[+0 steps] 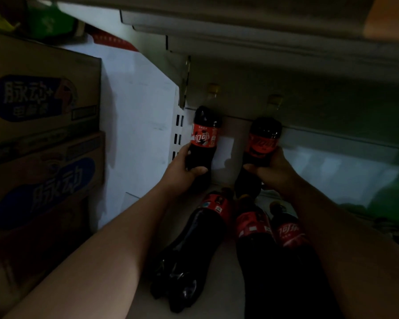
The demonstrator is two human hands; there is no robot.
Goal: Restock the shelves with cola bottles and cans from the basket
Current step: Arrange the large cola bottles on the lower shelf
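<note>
Reaching deep into the dim shelf (332,171) with a load in each hand, to set stock down
Left hand (183,168) is wrapped round the lower body of the left cola bottle (205,137), thumb across the front; right hand (271,168) grips the right cola bottle (264,140) the same way, both far in toward the back. Three more bottles (253,229) lie nearer, between the forearms. Whether the held pair rests on the shelf floor is unclear. I judge this the set-down step: next, seat both steady, let go, and draw back without knocking the near ones. No basket is in view
</note>
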